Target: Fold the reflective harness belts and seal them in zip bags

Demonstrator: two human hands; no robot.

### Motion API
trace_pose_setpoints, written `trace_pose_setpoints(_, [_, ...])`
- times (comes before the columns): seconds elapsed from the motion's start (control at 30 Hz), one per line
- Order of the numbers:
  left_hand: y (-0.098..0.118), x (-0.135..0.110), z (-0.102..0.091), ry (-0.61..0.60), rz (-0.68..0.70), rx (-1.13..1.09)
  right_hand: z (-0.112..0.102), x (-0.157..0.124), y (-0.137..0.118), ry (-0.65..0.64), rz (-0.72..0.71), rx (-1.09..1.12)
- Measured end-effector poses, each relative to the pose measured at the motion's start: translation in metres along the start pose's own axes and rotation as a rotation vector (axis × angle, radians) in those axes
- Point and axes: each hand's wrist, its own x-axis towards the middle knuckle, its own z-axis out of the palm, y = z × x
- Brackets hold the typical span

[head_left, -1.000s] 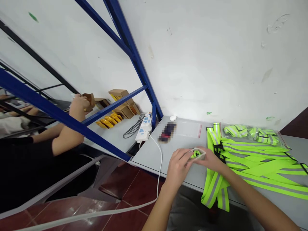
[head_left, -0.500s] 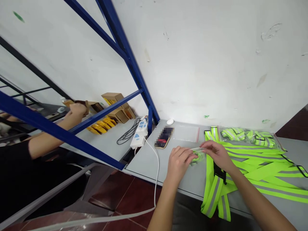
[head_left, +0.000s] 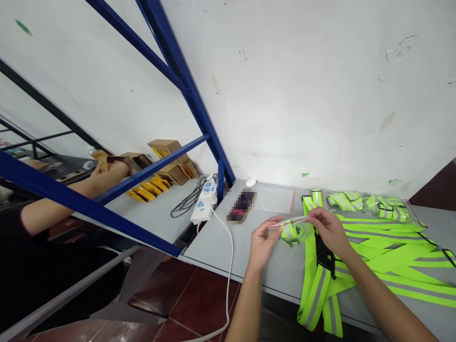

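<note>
My left hand and my right hand pinch the two ends of the top edge of a small clear plastic bag just above the grey table. A folded neon-green reflective strap fills the bag. Both hands are closed on it. To the right, loose neon-green reflective straps with grey bands lie spread over the table and hang off its front edge under my right forearm.
A phone, an empty clear zip bag and a small white round object lie behind my hands. A bagged bundle of straps sits at the back right. A power strip and blue rack frame stand left. Another person's hand holds a brown box.
My hands have lifted the small bag slightly and moved apart along its top edge. The other person's arm has lowered toward the left shelf. The view has shifted a little.
</note>
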Motion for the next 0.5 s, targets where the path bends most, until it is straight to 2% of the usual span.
trace_pose_setpoints(0.13, [-0.009,-0.001,0.017,0.193,-0.012,-0.097,-0.002,0.001,0.000,-0.018,0.020,0.018])
trace_pose_setpoints(0.2, [-0.007,-0.001,0.023,0.245,-0.022,-0.095,-0.004,0.002,0.001,-0.036,0.018,0.027])
trace_pose_setpoints(0.37, [0.000,0.000,0.032,0.325,0.033,0.039,-0.005,0.002,0.005,-0.075,0.049,0.035])
trace_pose_setpoints(0.5, [-0.005,0.000,0.039,0.441,0.115,0.129,-0.001,0.000,0.008,-0.086,0.045,0.130])
